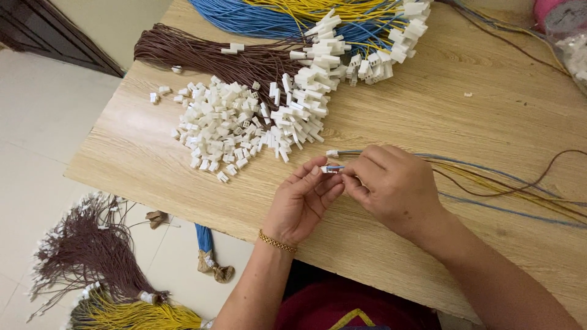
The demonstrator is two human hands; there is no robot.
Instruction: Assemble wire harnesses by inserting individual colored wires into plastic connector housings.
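Note:
My left hand [302, 198], with a gold bracelet at the wrist, pinches a small white plastic connector [328, 169] between thumb and fingers. My right hand [391, 183] grips a blue wire at the connector's end. Blue, yellow and brown loose wires [501, 183] trail right across the wooden table [428, 104] from under my right hand. One wire with a white connector fitted [332, 153] lies just above my fingers. A pile of loose white connectors [220, 131] sits to the upper left of my hands.
A brown wire bundle with white connectors [208, 58] lies at the back left. Blue and yellow bundles [293, 15] lie at the back. On the floor at lower left lie brown [92, 250], yellow [140, 315] and blue [205, 239] wire bundles. A pink object [544, 9] sits top right.

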